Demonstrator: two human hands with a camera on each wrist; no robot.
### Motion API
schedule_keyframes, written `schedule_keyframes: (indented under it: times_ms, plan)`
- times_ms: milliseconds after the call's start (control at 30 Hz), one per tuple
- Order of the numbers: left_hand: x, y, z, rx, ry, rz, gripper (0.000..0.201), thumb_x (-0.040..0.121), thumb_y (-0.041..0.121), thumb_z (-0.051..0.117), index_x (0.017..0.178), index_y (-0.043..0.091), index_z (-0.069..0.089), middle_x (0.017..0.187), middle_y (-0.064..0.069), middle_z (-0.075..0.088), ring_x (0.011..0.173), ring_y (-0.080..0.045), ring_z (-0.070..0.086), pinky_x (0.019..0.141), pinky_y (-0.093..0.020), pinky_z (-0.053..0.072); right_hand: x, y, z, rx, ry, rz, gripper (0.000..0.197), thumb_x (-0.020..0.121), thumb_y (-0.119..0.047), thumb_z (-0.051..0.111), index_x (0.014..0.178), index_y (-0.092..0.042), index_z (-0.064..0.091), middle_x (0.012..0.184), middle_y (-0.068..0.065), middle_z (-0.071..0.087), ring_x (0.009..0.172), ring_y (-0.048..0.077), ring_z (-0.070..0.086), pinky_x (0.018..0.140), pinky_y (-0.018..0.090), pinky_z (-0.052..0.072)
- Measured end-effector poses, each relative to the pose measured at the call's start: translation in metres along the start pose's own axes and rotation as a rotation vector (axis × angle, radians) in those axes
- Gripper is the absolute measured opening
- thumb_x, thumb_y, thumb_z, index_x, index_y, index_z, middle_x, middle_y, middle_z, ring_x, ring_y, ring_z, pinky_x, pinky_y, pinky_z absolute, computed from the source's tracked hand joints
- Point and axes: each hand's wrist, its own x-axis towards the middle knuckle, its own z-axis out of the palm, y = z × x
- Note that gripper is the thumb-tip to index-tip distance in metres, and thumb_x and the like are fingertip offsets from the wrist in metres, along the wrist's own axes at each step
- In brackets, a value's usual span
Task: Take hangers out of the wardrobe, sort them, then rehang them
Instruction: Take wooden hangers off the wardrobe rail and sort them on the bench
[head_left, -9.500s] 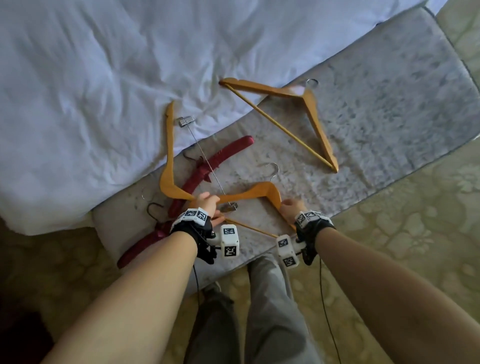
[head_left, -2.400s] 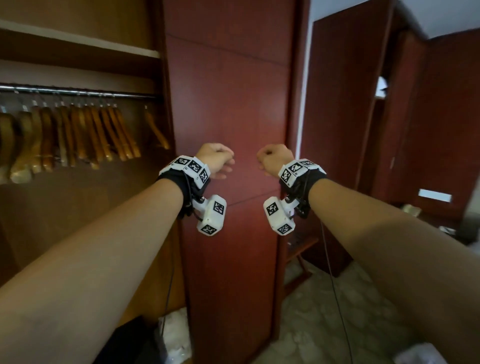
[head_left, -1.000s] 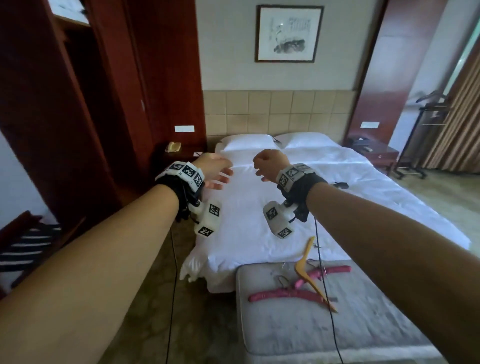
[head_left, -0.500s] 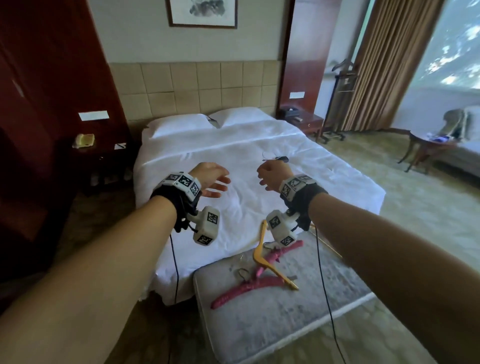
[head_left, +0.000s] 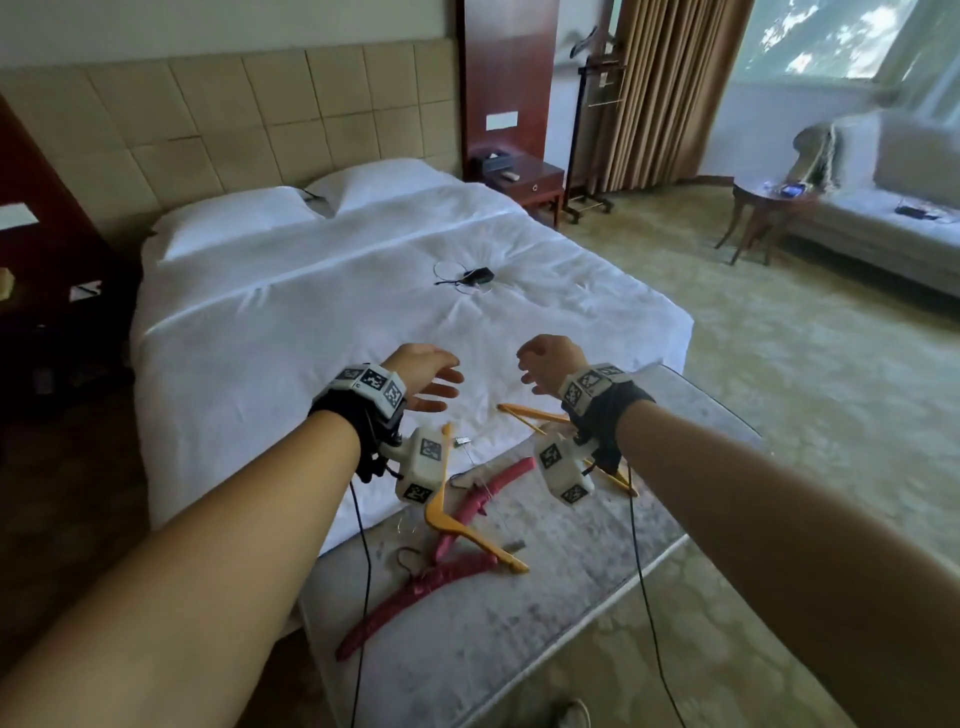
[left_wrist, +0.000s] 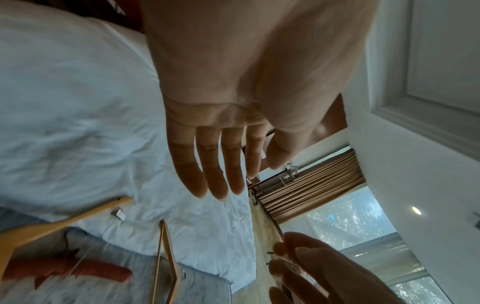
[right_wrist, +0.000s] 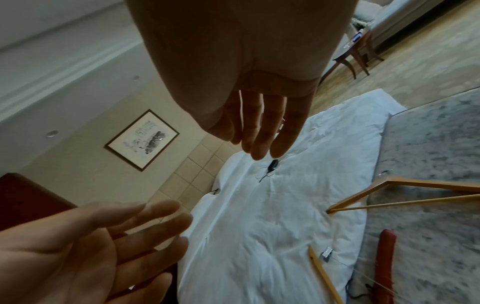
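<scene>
Hangers lie on a grey bench (head_left: 597, 566) at the foot of the bed. A yellow wooden clip hanger (head_left: 457, 525) lies across two red padded hangers (head_left: 415, 592) (head_left: 488, 493). A second yellow wooden hanger (head_left: 530, 415) with a bar lies at the bench's far end, partly behind my right wrist. My left hand (head_left: 431, 382) and right hand (head_left: 545, 361) hover above the bed's foot, fingers relaxed and empty. The left wrist view shows my left hand (left_wrist: 221, 164) with straight fingers over a wooden hanger (left_wrist: 64, 222). Below my right hand (right_wrist: 262, 127) is the bar hanger (right_wrist: 405, 191).
A white bed (head_left: 363, 291) has a small black device with a cord (head_left: 475, 276) on it. A nightstand (head_left: 524, 182), a valet stand (head_left: 592, 104) and curtains stand beyond. A round side table (head_left: 763, 202) and a sofa (head_left: 883, 208) are at the right. Carpet surrounds the bench.
The view has swung from the wardrobe to the bed and bench, and I have come closer to the hangers. Both hands have loosened from curled fists to relaxed fingers.
</scene>
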Motion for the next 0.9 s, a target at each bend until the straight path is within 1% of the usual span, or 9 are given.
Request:
schedule_keyframes:
  times_ms: [67,167,267,367,467,533,700,800,900]
  plan:
    - [0.030,0.002,0.025,-0.014,-0.017,-0.057,0.015,0.094,0.021,0.058,0.103,0.010,0.064,0.094,-0.008,0.071,0.081,-0.024,0.068,0.080,-0.039,0.056,0.028,0.024,-0.016,-0.002,-0.003,0.025,0.018,0.090,-0.013,0.050,0.090,-0.012,0.068,0.093,0.014,0.073,0.086,0.029,0.072,0.080,0.047,0.059]
    - [0.073,-0.001,0.063,-0.028,-0.027,-0.124,0.012,0.095,0.020,0.058,0.100,0.010,0.063,0.094,-0.009,0.071,0.082,-0.025,0.067,0.073,-0.036,0.057,0.065,0.067,-0.036,0.001,-0.026,0.094,0.022,0.089,-0.012,0.050,0.095,-0.004,0.070,0.092,0.014,0.074,0.086,0.027,0.072,0.082,0.048,0.058]
    - [0.113,-0.008,0.099,-0.061,-0.006,-0.166,0.008,0.093,0.018,0.060,0.092,0.010,0.062,0.089,-0.008,0.071,0.074,-0.023,0.067,0.064,-0.031,0.056,0.097,0.112,-0.049,-0.022,-0.050,0.143,0.018,0.087,-0.013,0.052,0.091,-0.011,0.070,0.091,0.012,0.074,0.086,0.031,0.071,0.082,0.047,0.058]
    - [0.150,-0.021,0.127,-0.101,0.036,-0.202,0.009,0.092,0.013,0.059,0.085,0.008,0.062,0.087,-0.011,0.069,0.069,-0.023,0.065,0.059,-0.029,0.054,0.124,0.154,-0.059,-0.053,-0.060,0.196,0.021,0.090,-0.012,0.050,0.093,-0.006,0.070,0.087,0.016,0.073,0.083,0.037,0.070,0.077,0.049,0.059]
    - [0.186,-0.037,0.150,-0.137,0.070,-0.242,0.009,0.091,0.011,0.060,0.082,0.009,0.061,0.083,-0.011,0.066,0.065,-0.022,0.063,0.052,-0.026,0.052,0.144,0.195,-0.064,-0.065,-0.074,0.265,0.019,0.092,-0.014,0.050,0.088,-0.011,0.069,0.086,0.018,0.073,0.081,0.036,0.071,0.074,0.050,0.060]
    - [0.210,-0.048,0.165,-0.160,0.093,-0.267,0.010,0.088,0.006,0.059,0.079,0.009,0.059,0.076,-0.011,0.062,0.062,-0.023,0.060,0.049,-0.024,0.049,0.158,0.219,-0.065,-0.089,-0.091,0.312,0.019,0.092,-0.017,0.051,0.093,-0.012,0.070,0.088,0.018,0.073,0.082,0.035,0.071,0.076,0.048,0.060]
    - [0.278,-0.080,0.196,-0.173,0.207,-0.276,0.014,0.087,0.005,0.054,0.074,0.008,0.059,0.071,-0.012,0.063,0.060,-0.024,0.059,0.056,-0.030,0.048,0.198,0.270,-0.065,-0.188,-0.109,0.402,0.024,0.091,-0.021,0.051,0.100,-0.013,0.072,0.090,0.007,0.072,0.077,0.024,0.065,0.073,0.031,0.055]
    - [0.327,-0.105,0.215,-0.155,0.238,-0.301,0.017,0.088,0.006,0.052,0.074,0.007,0.061,0.071,-0.011,0.064,0.057,-0.023,0.058,0.053,-0.029,0.047,0.222,0.298,-0.062,-0.184,-0.130,0.479,0.024,0.093,-0.021,0.050,0.102,-0.014,0.071,0.092,0.008,0.070,0.082,0.025,0.065,0.078,0.035,0.056]
    - [0.378,-0.131,0.233,-0.097,0.218,-0.338,0.019,0.088,0.006,0.052,0.071,0.008,0.061,0.068,-0.009,0.063,0.055,-0.022,0.057,0.050,-0.027,0.047,0.249,0.332,-0.055,-0.202,-0.183,0.548,0.025,0.092,-0.021,0.049,0.100,-0.013,0.070,0.091,0.011,0.072,0.077,0.028,0.066,0.074,0.038,0.057]
